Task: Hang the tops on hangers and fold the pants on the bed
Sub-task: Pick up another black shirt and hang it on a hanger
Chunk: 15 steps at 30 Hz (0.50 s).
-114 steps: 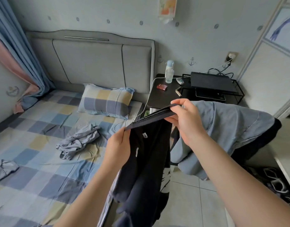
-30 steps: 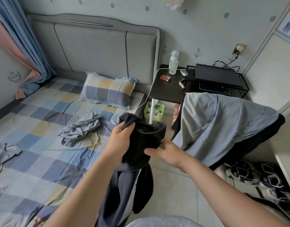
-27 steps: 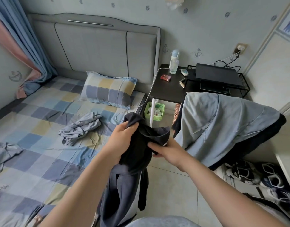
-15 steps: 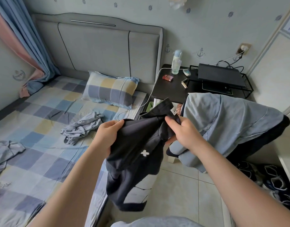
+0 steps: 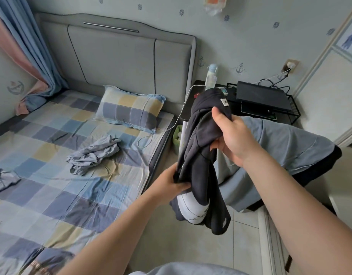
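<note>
A dark navy garment with white patches (image 5: 199,155) hangs bunched in the air beside the bed. My right hand (image 5: 233,138) grips its upper part, thumb over the cloth. Lower down, my left hand (image 5: 170,185) grips a fold near its middle. The garment's bottom end dangles over the floor. On the checked bed (image 5: 58,195) lies a crumpled grey-blue garment (image 5: 93,153), and another grey piece (image 5: 3,178) sits at the left edge.
A checked pillow (image 5: 130,110) rests by the grey headboard. A black bedside table (image 5: 188,108) carries a bottle (image 5: 211,77) and a wire rack with a black device (image 5: 263,98). A grey-blue garment (image 5: 286,149) drapes over dark furniture at right. Tiled floor lies below.
My right hand has lifted the garment's top higher toward the bedside table, while my left hand has slid down to its middle. The cloth now hangs long and bunched rather than spread.
</note>
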{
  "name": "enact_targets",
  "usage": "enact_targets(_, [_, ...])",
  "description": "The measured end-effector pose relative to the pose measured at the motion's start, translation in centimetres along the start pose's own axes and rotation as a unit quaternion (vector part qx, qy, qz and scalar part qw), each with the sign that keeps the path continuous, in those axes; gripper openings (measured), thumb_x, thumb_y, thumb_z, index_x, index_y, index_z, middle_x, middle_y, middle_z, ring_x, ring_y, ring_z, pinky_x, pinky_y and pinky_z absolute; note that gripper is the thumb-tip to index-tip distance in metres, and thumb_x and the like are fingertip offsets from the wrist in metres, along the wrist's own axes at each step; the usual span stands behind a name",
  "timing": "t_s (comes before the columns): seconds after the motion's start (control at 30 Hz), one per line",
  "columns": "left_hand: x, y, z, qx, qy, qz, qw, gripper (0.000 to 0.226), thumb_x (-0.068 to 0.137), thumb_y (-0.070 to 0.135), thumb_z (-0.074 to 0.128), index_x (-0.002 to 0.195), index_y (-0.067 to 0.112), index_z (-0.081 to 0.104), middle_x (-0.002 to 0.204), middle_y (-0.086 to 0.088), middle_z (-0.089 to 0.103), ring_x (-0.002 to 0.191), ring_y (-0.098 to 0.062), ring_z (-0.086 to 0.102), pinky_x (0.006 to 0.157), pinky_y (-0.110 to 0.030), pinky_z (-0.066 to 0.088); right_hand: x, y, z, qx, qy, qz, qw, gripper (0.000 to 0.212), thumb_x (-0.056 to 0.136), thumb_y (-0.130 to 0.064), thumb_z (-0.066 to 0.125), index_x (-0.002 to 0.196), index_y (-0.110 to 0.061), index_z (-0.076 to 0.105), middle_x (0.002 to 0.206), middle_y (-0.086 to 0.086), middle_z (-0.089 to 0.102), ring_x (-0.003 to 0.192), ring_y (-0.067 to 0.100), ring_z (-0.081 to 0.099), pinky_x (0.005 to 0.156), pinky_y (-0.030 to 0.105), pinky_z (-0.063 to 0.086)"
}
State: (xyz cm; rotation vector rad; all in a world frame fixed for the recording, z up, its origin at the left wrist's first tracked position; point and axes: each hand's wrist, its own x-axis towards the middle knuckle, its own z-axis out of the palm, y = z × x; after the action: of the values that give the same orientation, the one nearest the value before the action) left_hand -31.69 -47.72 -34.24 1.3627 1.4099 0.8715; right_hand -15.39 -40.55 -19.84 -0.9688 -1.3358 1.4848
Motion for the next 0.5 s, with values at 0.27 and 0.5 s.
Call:
enact_targets(0.27, [-0.5, -1.0, -1.3, -0.049, 0.061, -0.010, 0.997, 0.056, 0.068, 0.050, 0.072, 0.099, 0.005, 0.066, 0.083, -0.009, 0.065, 0.077, -0.017, 0.059, 0.074, -0.035, 0.048, 1.0, 0.6, -4.8, 0.041, 0.186, 0.037, 0.981, 0.027, 0.092, -0.045, 0.067, 0.098, -0.018, 0.067, 0.099, 0.002, 0.075, 0.093, 0.021, 0.071, 0.083, 0.038, 0.053])
enact_targets(0.5, [-2.9, 1.6, -3.2, -0.243, 0.013, -0.085, 0.966, 0.040, 0.093, 0.037, 0.058, 0.124, 0.014, 0.067, 0.122, -0.017, 0.069, 0.118, -0.039, 0.062, 0.107, -0.059, 0.039, 1.0, 6.7, -10.6, -0.043, 0.274, 0.140, 0.951, 0.019, 0.090, -0.037, 0.070, 0.095, -0.019, 0.065, 0.102, 0.004, 0.069, 0.086, 0.018, 0.065, 0.064, 0.029, 0.052])
